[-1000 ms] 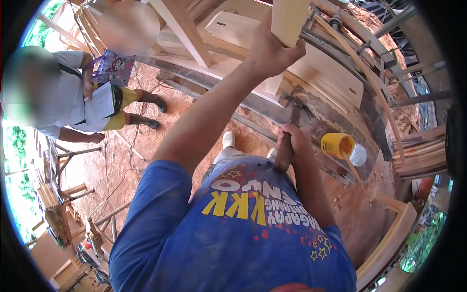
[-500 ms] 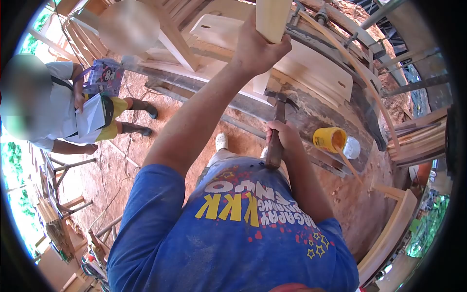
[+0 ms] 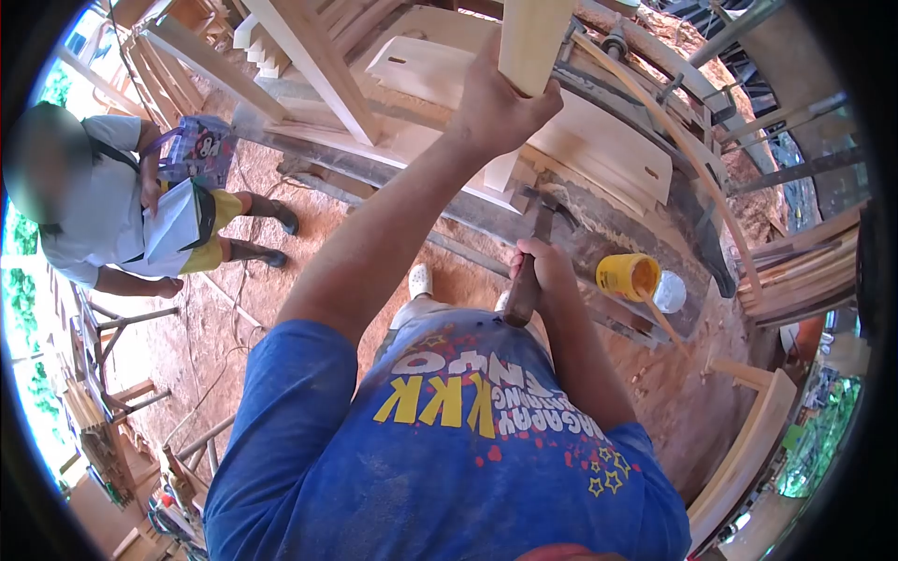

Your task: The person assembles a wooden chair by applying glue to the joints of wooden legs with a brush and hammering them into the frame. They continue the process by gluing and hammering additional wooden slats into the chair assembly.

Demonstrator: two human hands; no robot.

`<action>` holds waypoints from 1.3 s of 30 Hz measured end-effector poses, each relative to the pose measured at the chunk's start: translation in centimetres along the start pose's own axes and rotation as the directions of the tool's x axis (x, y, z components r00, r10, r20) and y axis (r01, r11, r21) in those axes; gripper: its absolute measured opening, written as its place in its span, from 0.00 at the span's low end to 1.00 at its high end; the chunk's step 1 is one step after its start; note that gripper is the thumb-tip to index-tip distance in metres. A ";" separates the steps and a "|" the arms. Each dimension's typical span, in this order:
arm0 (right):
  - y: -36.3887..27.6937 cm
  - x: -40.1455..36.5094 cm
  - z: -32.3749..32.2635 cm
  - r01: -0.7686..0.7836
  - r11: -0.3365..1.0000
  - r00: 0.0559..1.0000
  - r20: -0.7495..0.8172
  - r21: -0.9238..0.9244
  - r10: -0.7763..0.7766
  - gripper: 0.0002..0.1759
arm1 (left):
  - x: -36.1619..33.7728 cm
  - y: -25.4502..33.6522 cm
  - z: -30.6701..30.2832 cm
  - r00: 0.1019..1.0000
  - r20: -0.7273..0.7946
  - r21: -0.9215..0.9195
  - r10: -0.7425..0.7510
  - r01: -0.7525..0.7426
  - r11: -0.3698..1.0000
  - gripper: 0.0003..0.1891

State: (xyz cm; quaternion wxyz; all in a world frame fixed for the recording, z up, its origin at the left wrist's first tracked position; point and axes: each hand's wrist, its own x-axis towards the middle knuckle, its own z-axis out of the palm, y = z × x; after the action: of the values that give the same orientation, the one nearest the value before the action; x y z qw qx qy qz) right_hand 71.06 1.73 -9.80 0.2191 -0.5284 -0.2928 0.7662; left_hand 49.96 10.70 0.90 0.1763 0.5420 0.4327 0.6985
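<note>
My left hand [image 3: 500,110] reaches forward at the top of the head view, its fingers wrapped round an upright pale wooden board [image 3: 535,42]. The board's upper end runs out of the picture. Low in front of my body, my right hand [image 3: 548,271] is closed round the handle of a claw hammer [image 3: 524,294]. The hammer's head points away from me, close to the workbench edge. Flat pale wooden panels [image 3: 599,140] with slots lie on the bench beyond my hands.
Right of the hammer, a yellow tub [image 3: 629,277] with a stick in it stands beside a white round container [image 3: 670,292]. A person [image 3: 122,201] with a bag stands at the left. Upright planks [image 3: 313,70] rise from the workbench [image 3: 449,201]; stacked wood [image 3: 809,266] lies right.
The view has shifted slightly, showing more of the planks at the upper left. The hammer's head has dipped a little. Both hands keep their holds.
</note>
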 end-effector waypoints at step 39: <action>-37.8 -22.2 8.0 0.047 -0.791 0.223 0.778 -0.611 -0.587 0.31 | 0.3 1.0 0.2 0.995 0.031 0.087 0.098 -0.101 0.991 0.27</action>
State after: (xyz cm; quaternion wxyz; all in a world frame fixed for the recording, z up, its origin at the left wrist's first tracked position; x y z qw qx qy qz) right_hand 72.26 13.37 33.19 0.1798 -0.2683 -0.9158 -0.2387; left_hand 50.28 10.41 1.86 0.1226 0.5794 0.4334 0.6793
